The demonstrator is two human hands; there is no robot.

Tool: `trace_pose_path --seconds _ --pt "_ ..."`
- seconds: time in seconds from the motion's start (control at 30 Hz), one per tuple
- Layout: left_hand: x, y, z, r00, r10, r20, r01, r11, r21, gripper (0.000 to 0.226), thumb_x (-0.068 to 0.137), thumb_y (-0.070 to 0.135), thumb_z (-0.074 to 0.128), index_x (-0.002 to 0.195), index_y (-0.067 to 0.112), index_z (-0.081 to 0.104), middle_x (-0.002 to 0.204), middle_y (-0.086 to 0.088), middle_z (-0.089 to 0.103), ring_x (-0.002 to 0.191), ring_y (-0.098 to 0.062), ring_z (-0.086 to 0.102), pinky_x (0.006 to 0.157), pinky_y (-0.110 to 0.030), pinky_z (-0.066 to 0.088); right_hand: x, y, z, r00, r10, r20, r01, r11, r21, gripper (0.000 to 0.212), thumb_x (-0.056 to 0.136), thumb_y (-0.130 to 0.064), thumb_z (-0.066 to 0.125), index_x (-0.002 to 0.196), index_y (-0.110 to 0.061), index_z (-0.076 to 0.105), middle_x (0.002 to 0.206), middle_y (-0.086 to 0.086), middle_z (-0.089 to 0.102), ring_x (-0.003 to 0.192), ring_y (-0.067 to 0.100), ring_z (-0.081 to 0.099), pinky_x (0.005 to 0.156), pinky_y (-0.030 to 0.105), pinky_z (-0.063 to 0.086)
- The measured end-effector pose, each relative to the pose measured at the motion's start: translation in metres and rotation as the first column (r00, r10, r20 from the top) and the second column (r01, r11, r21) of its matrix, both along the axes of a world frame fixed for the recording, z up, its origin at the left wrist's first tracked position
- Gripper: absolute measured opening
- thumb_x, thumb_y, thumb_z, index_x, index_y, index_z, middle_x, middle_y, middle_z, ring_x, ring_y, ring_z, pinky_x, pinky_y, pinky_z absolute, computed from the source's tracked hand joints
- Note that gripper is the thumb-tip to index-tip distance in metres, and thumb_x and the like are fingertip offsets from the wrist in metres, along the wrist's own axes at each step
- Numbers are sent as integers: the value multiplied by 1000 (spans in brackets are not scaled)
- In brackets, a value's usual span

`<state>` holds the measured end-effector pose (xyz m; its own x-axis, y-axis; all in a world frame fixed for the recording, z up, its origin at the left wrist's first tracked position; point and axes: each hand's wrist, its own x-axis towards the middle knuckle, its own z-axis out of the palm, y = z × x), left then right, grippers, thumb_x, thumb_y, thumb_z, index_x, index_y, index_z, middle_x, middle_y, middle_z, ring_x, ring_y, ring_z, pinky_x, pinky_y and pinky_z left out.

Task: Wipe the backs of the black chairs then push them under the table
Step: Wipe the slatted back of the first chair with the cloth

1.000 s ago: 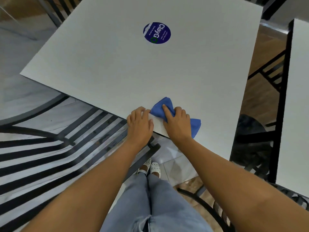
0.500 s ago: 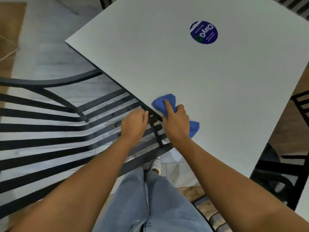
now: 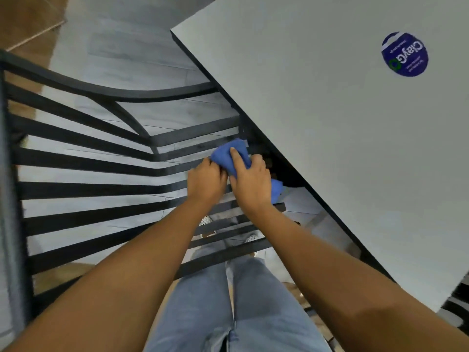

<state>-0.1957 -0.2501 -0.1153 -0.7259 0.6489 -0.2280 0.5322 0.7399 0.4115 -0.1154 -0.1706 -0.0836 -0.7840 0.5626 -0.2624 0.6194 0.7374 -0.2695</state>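
A black slatted chair (image 3: 88, 163) fills the left and middle of the head view, its seat partly under the white table (image 3: 330, 123). My right hand (image 3: 251, 181) holds a blue cloth (image 3: 229, 154) above the chair's slats, just off the table's left edge. My left hand (image 3: 206, 179) sits right beside it with fingers curled; whether it grips a slat or the cloth's edge is unclear. Part of the cloth shows below my right hand.
A round blue sticker (image 3: 404, 55) lies on the tabletop at the upper right. My legs in blue jeans (image 3: 228, 301) stand behind the chair, shoes showing through the slats. Grey tiled floor (image 3: 132, 39) lies beyond the chair, a brown strip at the far left.
Both hands have come off the table's edge and now sit over the chair's slats with the cloth. The view has swung left, so the table has shifted to the right.
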Motion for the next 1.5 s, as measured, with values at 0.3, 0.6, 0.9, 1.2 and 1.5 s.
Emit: trace_pose_path --seconds 0.3,0.6,0.9,1.2,1.5 --pt "-53 -38 -35 997 33 63 -27 995 -94 34 99 29 34 121 12 54 114 -11 56 97 -26 56 84 -38 42 -57 -33 -44 998 -42 52 48 991 -121 60 97 -34 43 150 -28 15 118 17 40 98 28 48 88 36 42" --pt "-93 -52 -94 994 85 67 -68 973 -221 35 98 35 36 123 16 51 120 -7 54 107 -21 51 91 -35 41 -101 -47 -109 990 -40 137 69 975 -211 63 95 -38 45 149 -31 12 120 15 35 101 29 47 90 40 45" --pt "-138 -56 -175 992 127 7 -119 948 -296 48 98 40 37 141 19 34 148 -8 31 134 -26 27 108 -39 25 -153 -50 -205 980 -141 141 177 941 -290 62 95 -41 45 148 -35 13 125 17 35 105 33 50 96 44 43" --pt "-174 -52 -245 987 159 -6 -156 958 -243 52 98 37 36 146 18 25 153 -11 20 139 -28 19 110 -41 19 -207 -38 -275 993 -110 -38 95 955 -281 67 93 -42 49 149 -27 15 125 18 34 102 30 50 94 42 44" --pt "-190 -59 -281 997 74 -35 -80 972 -219 54 96 28 43 145 10 27 150 -12 25 137 -27 22 109 -39 21 -209 -25 -311 894 387 225 -389 920 -36 72 98 -47 31 148 -22 -13 153 11 -27 141 35 -21 114 50 -7"
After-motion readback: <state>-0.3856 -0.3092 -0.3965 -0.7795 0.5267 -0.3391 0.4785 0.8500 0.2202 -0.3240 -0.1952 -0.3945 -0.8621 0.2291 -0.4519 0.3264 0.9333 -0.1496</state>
